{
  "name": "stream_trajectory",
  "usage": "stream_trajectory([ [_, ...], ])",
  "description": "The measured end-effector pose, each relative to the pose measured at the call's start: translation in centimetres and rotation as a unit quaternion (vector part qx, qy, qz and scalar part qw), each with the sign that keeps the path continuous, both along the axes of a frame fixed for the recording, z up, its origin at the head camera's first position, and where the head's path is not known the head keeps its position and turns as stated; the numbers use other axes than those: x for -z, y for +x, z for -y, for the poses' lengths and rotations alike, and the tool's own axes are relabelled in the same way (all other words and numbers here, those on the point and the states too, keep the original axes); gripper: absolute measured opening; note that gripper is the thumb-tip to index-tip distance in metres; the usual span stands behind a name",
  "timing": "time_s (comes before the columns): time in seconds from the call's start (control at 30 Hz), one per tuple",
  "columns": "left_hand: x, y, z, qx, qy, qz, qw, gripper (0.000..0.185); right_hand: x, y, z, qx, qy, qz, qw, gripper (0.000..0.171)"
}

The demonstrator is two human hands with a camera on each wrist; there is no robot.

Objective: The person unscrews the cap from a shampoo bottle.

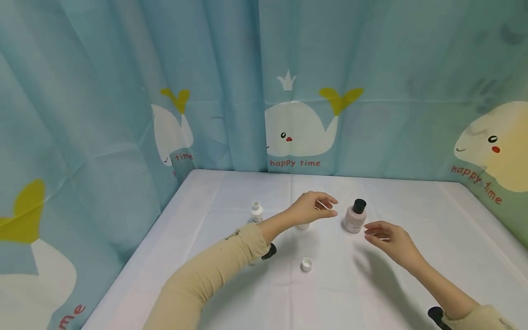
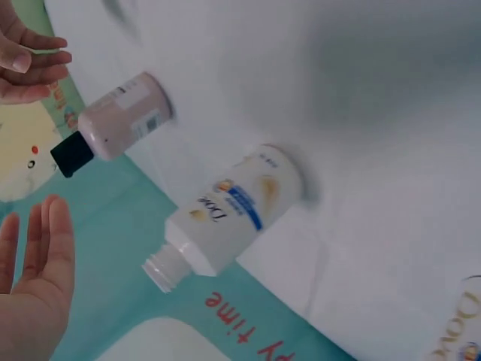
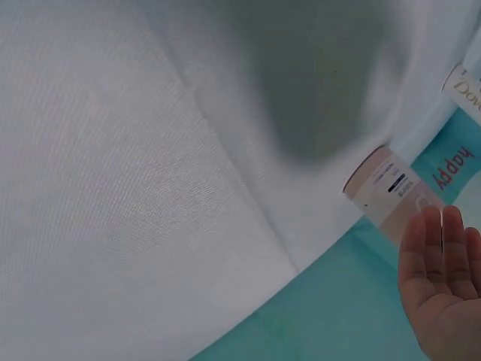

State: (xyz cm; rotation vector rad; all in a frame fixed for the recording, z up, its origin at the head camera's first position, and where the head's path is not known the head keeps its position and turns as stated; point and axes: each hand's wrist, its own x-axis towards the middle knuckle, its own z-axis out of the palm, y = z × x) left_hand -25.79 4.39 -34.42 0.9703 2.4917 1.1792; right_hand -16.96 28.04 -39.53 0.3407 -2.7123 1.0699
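Note:
A pink bottle point(image 1: 354, 221) with a black cap point(image 1: 359, 206) stands upright on the white-covered table, between my two hands. My left hand point(image 1: 310, 207) hovers to its left, fingers loosely bent, holding nothing. On its right, my right hand point(image 1: 389, 242) is held in the air with relaxed fingers, close to the bottle; whether they touch cannot be told. Below the left hand stands a white Dove bottle point(image 2: 233, 210) without a cap, mostly hidden by the forearm in the head view. Another uncapped white bottle point(image 1: 256, 213) stands farther left.
A small white cap point(image 1: 306, 264) lies on the table point(image 1: 330, 293) nearer to me. A black object point(image 1: 270, 251) is partly hidden under the left sleeve. Another black object point(image 1: 437, 315) shows by the right sleeve. A blue whale-print curtain point(image 1: 231, 91) hangs behind the table.

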Motion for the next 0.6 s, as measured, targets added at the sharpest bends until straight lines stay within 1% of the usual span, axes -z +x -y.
stream_trajectory([
  [0.13,-0.3,-0.3,-1.1,0.009,0.002,-0.010,0.9999,0.034,0.1,-0.2,-0.4,0.021,-0.008,-0.001,1.000,0.028],
  [0.2,-0.4,-0.3,-1.7,0.016,0.004,-0.014,0.9998,0.034,0.2,-0.4,-0.6,0.019,-0.015,-0.002,1.000,0.028],
  [0.27,-0.4,-0.4,-2.3,0.020,0.006,-0.016,0.9997,0.034,0.3,-0.6,-0.8,0.008,-0.023,-0.004,1.000,0.029],
  [0.43,-0.4,-0.3,-3.5,0.013,0.017,-0.012,0.9997,0.034,0.3,-1.5,-1.4,-0.022,-0.029,0.013,0.999,0.035],
  [0.5,-0.4,-0.3,-4.0,0.006,0.027,-0.007,0.9996,0.034,0.2,-1.9,-1.5,-0.018,-0.024,0.022,0.999,0.036],
  [0.6,-0.4,-0.4,-4.7,0.000,0.043,-0.010,0.9990,0.033,0.3,-2.5,-1.6,-0.003,-0.013,0.028,1.000,0.037],
])
